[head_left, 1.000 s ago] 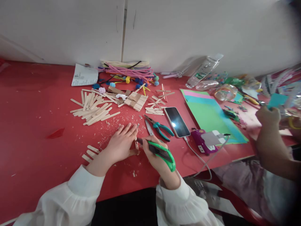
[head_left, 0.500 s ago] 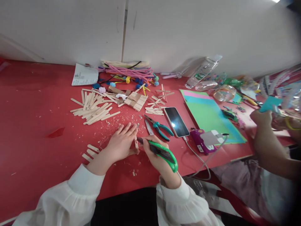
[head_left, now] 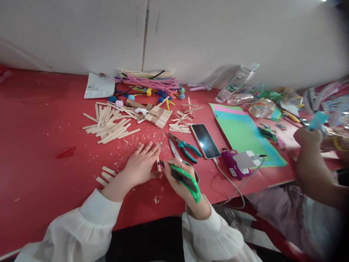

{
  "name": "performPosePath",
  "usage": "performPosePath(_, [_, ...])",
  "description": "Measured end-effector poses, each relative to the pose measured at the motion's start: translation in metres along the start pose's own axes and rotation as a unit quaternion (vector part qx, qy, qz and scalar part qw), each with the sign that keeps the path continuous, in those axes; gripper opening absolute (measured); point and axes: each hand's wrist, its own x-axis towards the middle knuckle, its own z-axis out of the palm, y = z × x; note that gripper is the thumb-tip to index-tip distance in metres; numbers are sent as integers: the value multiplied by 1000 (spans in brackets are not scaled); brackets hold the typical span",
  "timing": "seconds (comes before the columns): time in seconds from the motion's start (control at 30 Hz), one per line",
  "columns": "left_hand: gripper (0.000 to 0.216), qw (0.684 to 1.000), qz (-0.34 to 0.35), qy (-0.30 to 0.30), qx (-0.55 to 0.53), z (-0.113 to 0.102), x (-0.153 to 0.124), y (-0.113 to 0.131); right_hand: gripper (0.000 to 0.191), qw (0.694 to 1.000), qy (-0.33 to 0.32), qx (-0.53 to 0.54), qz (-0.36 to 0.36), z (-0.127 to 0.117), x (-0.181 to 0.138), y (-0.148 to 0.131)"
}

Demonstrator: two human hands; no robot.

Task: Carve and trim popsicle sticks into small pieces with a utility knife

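Observation:
My left hand [head_left: 141, 163] lies flat on the red table, fingers stretched out, its fingertips and thumb against a small wooden craft stick [head_left: 159, 166]. In my right hand [head_left: 178, 182] is a green utility knife [head_left: 188, 182], its tip end at the stick beside my left fingers. The blade itself is hard to make out. Teal-handled pliers [head_left: 188, 149] and scissors [head_left: 174, 149] lie just beyond my right hand, which partly hides the scissors. Short stick pieces [head_left: 107, 174] rest next to my left wrist, and shavings are scattered around.
A pile of craft sticks [head_left: 109, 123] and a taped stick panel [head_left: 158, 116] lie ahead, with pipe cleaners [head_left: 152, 85] behind. To the right are a phone [head_left: 205, 141], a purple box [head_left: 231, 162], coloured sheets [head_left: 242, 131] and a bottle [head_left: 236, 83]. Another person's hand [head_left: 308, 140] holds teal paper.
The green knife has tilted steeper in my right hand, its rear end shifting left and slightly down. My left hand stays in place. The other person's hand has moved slightly right.

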Motion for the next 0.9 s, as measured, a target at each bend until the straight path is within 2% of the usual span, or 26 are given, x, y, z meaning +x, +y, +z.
performPosePath(0.13, [73,1000,-4,-14,6,-2,0,1,14,1000,6,-7,6,-3,2,-6])
performPosePath(0.6, [71,1000,7,10,8,0,0,1,17,1000,4,-16,23,-3,5,-7])
performPosePath(0.9, [71,1000,3,2,10,0,0,1,17,1000,3,-19,-6,1,4,-2])
